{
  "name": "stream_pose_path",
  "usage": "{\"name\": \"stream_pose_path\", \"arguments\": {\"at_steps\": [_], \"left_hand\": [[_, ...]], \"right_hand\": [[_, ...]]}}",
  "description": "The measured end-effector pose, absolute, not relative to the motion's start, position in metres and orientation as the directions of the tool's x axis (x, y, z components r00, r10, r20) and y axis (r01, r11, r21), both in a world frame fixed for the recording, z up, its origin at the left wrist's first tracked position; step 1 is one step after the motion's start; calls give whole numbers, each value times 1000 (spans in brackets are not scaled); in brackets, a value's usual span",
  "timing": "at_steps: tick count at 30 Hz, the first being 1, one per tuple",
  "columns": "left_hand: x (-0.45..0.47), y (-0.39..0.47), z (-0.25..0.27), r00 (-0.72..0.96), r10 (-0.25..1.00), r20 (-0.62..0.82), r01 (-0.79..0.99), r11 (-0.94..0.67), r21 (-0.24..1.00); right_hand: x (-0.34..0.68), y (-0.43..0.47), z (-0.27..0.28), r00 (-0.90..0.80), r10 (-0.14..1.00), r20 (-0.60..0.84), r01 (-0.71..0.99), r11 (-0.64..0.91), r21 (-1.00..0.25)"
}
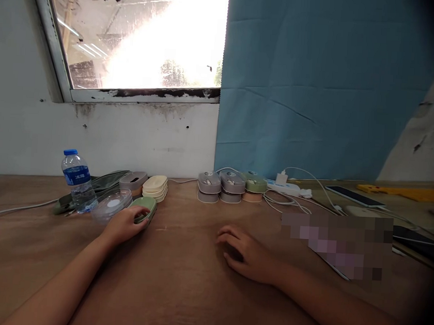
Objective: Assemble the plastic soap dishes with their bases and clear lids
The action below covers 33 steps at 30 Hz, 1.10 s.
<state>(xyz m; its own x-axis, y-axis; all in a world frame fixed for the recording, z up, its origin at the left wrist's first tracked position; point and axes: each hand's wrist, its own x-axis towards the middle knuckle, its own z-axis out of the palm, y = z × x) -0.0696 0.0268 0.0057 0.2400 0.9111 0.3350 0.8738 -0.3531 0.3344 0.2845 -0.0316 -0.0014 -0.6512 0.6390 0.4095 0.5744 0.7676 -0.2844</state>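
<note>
At the left of the table, my left hand (128, 222) is closed on a green oval lid (146, 203), its fingers over the top and its thumb at the near edge. Part of the lid is hidden under the fingers. A clear round plastic container (113, 203) is just beyond that wrist, and a stack of cream oval pieces (155, 187) stands behind the lid. My right hand (246, 254) rests near the table's middle, holding nothing, with curved fingers and the thumb apart.
Two grey oval boxes (209, 184) and a green-topped one (254, 184) line the back. A grey oval piece with a slot (133, 180) and a water bottle (77, 182) stand left. A power strip (288, 188), cables, a phone (355, 196) and a pixelated patch are at right.
</note>
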Motion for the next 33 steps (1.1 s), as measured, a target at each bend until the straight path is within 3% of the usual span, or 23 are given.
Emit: {"name": "stream_pose_path", "arguments": {"at_steps": [6, 10, 19, 25, 33], "left_hand": [[-66, 26, 3, 230, 901, 366, 879, -355, 320], [-62, 26, 1, 220, 893, 393, 873, -360, 330], [-63, 26, 2, 237, 900, 365, 885, -355, 301], [-61, 25, 4, 241, 903, 355, 887, -354, 298], [-61, 29, 1, 220, 904, 366, 876, -348, 334]], "right_hand": [[257, 3, -8, -585, 579, 568, 651, 753, -96], [231, 56, -5, -460, 574, 677, 786, 619, 9], [213, 130, 2, -255, 696, 671, 935, 356, -13], [226, 130, 9, -378, 708, 597, 907, 414, 83], [245, 109, 21, -577, 638, 509, 803, 555, 216]]}}
